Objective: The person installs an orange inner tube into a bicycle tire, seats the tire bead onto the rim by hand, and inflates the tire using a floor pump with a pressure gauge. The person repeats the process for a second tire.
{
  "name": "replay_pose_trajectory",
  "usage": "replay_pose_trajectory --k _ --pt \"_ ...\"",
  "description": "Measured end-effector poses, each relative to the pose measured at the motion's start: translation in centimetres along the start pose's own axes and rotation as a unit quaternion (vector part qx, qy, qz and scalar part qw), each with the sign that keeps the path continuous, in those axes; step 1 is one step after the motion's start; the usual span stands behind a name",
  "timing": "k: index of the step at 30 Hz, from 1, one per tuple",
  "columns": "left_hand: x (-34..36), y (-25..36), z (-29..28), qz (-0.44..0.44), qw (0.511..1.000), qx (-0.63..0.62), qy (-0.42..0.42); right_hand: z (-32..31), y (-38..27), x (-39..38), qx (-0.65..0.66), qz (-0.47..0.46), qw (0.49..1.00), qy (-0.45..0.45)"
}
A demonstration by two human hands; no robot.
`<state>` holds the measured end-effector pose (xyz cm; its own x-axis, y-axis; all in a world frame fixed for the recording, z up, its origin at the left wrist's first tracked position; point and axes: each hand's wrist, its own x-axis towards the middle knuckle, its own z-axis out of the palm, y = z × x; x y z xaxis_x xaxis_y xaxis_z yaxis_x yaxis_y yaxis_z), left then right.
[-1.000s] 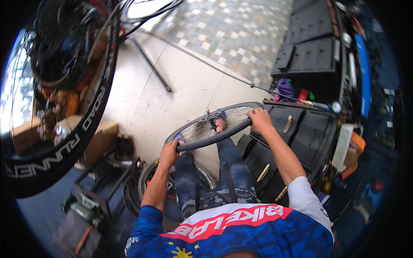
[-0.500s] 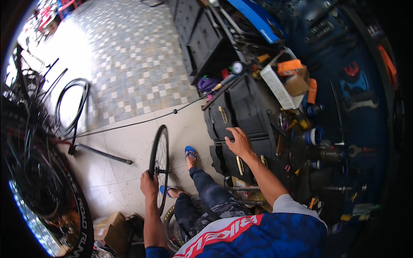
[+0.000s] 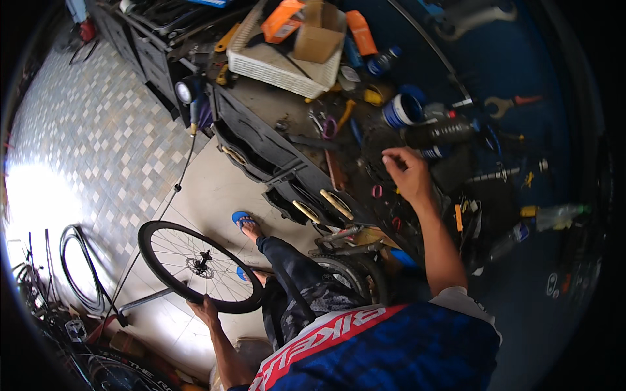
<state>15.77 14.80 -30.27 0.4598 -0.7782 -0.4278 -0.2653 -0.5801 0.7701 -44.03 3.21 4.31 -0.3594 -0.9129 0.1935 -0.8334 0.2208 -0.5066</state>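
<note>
A bicycle wheel point(image 3: 233, 301) with a black rim and tyre, thin spokes and a disc rotor at its hub hangs tilted over the floor at lower left. My left hand point(image 3: 206, 310) is closed on its near edge. Over the cluttered workbench point(image 3: 297, 104) on the right, my right hand point(image 3: 409, 174) reaches out with loosely bent fingers and nothing visible in them. Just beyond its fingertips lies a dark round part point(image 3: 381, 146); whether they touch cannot be told. A blue-and-white tub point(image 3: 402, 112) and a dark bottle point(image 3: 443, 135) stand farther back.
A white plastic basket point(image 3: 280, 70) with cardboard and orange boxes sits on the bench. Drawers with pale handles point(image 3: 337, 204) face the floor below. A black hose point(image 3: 81, 270) lies coiled at left, and a bicycle tyre point(image 3: 342, 270) stands beside my legs.
My view has swung right towards the bench. The wheel, edge-on before, now shows its broad side, with my left hand on its rim. My right hand has moved from above the drawers to over the bench.
</note>
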Motion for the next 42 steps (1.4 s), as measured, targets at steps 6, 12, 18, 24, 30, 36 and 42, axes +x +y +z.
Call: replay_pose_trajectory --k 6,12,18,24,30,36,42 --pt "2.1 1.7 1.0 -0.048 0.998 -0.035 -0.018 0.6 3.6 -9.2 -0.079 0.011 0.991 -0.104" --pt "1.6 2.1 1.1 -0.035 0.997 -0.037 -0.066 2.9 5.8 -9.8 -0.139 -0.064 0.983 -0.105" --pt "-5.0 -1.4 3.1 -0.133 0.984 -0.113 -0.036 3.3 6.0 -8.7 -0.129 -0.132 0.974 -0.129" --pt "-11.2 -2.6 4.8 -0.193 0.975 -0.112 -0.009 1.5 2.6 -7.0 -0.066 -0.170 0.973 -0.143" --pt "-7.6 2.0 0.0 -0.228 0.971 -0.024 -0.067 11.2 -0.2 -14.1 0.240 0.003 0.906 -0.348" --pt "-8.4 0.3 -0.7 -0.236 0.967 -0.056 -0.075 31.8 -1.6 -27.9 0.319 0.067 0.792 -0.517" --pt "-19.1 -5.2 3.4 -0.241 0.951 -0.107 -0.164 39.5 -1.9 -38.3 0.264 0.113 0.734 -0.615"
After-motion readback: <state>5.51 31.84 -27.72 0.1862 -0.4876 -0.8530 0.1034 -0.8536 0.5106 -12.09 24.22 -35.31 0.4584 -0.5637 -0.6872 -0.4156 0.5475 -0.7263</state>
